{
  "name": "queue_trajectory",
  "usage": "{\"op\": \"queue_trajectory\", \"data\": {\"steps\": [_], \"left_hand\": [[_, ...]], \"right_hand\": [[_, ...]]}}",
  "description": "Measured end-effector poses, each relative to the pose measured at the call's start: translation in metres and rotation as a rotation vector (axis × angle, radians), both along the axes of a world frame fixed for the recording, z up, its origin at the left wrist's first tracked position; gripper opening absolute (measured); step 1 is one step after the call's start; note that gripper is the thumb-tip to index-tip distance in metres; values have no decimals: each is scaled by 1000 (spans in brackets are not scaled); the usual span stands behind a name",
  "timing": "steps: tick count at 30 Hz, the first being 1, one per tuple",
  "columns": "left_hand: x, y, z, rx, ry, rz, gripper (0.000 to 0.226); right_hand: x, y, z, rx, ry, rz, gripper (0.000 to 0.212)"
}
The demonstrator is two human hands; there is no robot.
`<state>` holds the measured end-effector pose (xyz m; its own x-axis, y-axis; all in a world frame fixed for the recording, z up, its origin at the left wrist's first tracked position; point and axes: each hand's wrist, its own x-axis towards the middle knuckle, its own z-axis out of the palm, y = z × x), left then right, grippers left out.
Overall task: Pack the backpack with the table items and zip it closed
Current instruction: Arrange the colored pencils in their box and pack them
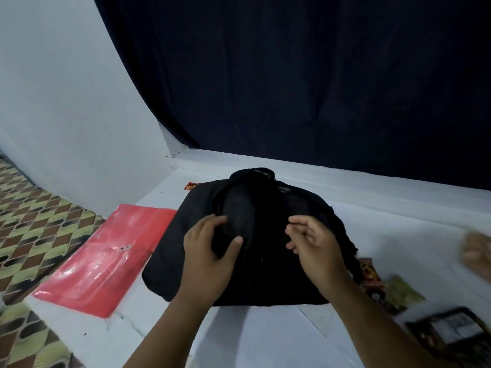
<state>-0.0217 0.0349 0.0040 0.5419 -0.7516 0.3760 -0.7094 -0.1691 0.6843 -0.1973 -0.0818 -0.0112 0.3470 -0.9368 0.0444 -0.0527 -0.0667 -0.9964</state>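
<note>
Left hand (212, 248) lay at frame centre on the black backpack (247, 243), fingers and thumb curled over a dark fold of fabric and seemingly gripping it. Right hand (310, 245) hovered just beside it on the bag's right half, fingers loosely bent; whether it pinched a zipper pull or cloth could not be told against the black material. The backpack lay flat at the middle of the white desk (265, 335), its top end toward the upper part of the frame. Items awaiting packing lay around it: a red plastic folder (106, 258) at lower left, touching the bag's left edge; a small red packet (191, 186) peeking out behind the bag's upper left corner; snack packets (382, 290) and a dark, blurred object (449, 333) at lower right. The step in hand appeared to be opening the main compartment. It would be done well by holding the fabric taut with one hand while the other found the pull, then spreading the mouth wide so the flat folder could enter first. A blurred hand-like shape (475, 251) showed at the right edge. The room had a white wall (66, 102) at left, a dark curtain (292, 75) behind, and a patterned floor (32, 221) at far left.
</note>
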Motion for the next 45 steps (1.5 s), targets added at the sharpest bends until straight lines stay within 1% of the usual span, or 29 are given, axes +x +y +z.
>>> {"op": "queue_trajectory", "data": {"steps": [1, 2, 3, 4, 5, 6, 7, 8, 9, 10, 11, 12, 14, 15, 16, 18, 20, 21, 23, 25, 28, 30, 32, 34, 37, 39, 41, 43, 45], "left_hand": [[0, 3, -3, -12, 53, 9, 43], [-1, 5, -8, 38, 126, -23, 47], [-3, 9, -13, 128, 148, -82, 54], [-3, 14, -19, 231, 98, -153, 64], [-2, 18, -26, 297, 41, -227, 69], [0, 23, -31, 309, 52, -306, 67], [4, 27, -32, 258, 160, -382, 60], [9, 31, -32, 191, 337, -444, 55], [15, 35, -32, 148, 480, -489, 54], [23, 39, -31, 132, 542, -490, 57], [31, 42, -31, 121, 524, -487, 60], [40, 45, -33, 119, 425, -443, 61], [65, 50, -42, 127, 111, -301, 62], [75, 55, -45, 180, -45, -273, 72], [83, 59, -46, 264, -160, -278, 86], [93, 68, -52, 424, -292, -335, 109], [97, 73, -56, 464, -374, -366, 121], [98, 75, -58, 440, -393, -373, 119], [105, 74, -65, 373, -419, -367, 104], [112, 71, -69, 310, -430, -358, 87], [123, 62, -61, 231, -422, -336, 64], [136, 58, -54, 160, -373, -318, 54], [153, 60, -52, 126, -321, -293, 52], [165, 64, -57, 147, -288, -283, 54], [169, 74, -64, 218, -263, -325, 65], [170, 78, -65, 240, -256, -368, 67], [178, 84, -68, 206, -256, -381, 69], [191, 94, -73, 168, -224, -325, 80], [207, 110, -80, 196, -190, -242, 88]], "right_hand": [[-4, 6, -2, -28, 27, 11, 15], [-8, 13, -4, -58, 54, 42, 17], [-10, 21, -6, -80, 70, 95, 23], [-12, 29, -8, -88, 86, 159, 32], [-13, 37, -10, -93, 116, 212, 44], [-13, 43, -11, -111, 166, 232, 57], [-13, 48, -13, -143, 223, 216, 68], [-13, 51, -15, -180, 277, 182, 75], [-13, 54, -17, -211, 319, 145, 78], [-12, 57, -19, -232, 364, 104, 75], [-10, 60, -21, -251, 404, 62, 69], [-9, 63, -23, -270, 442, 7, 60], [-6, 70, -30, -287, 481, -149, 48], [-5, 74, -34, -302, 495, -237, 48], [-3, 79, -37, -314, 529, -320, 52], [2, 90, -44, -313, 633, -445, 61], [8, 101, -50, -280, 709, -528, 65], [10, 107, -54, -251, 682, -543, 66], [13, 118, -58, -187, 511, -509, 65], [14, 128, -57, -204, 427, -456, 61], [16, 141, -53, -288, 454, -413, 56], [16, 148, -50, -340, 496, -380, 52], [17, 155, -52, -393, 544, -345, 46], [19, 162, -55, -412, 571, -295, 41], [22, 168, -59, -302, 589, -244, 40], [24, 169, -60, -294, 586, -266, 37], [28, 168, -57, -443, 628, -380, 33], [38, 166, -51, -619, 721, -536, 32], [54, 167, -42, -733, 737, -617, 27]]}}
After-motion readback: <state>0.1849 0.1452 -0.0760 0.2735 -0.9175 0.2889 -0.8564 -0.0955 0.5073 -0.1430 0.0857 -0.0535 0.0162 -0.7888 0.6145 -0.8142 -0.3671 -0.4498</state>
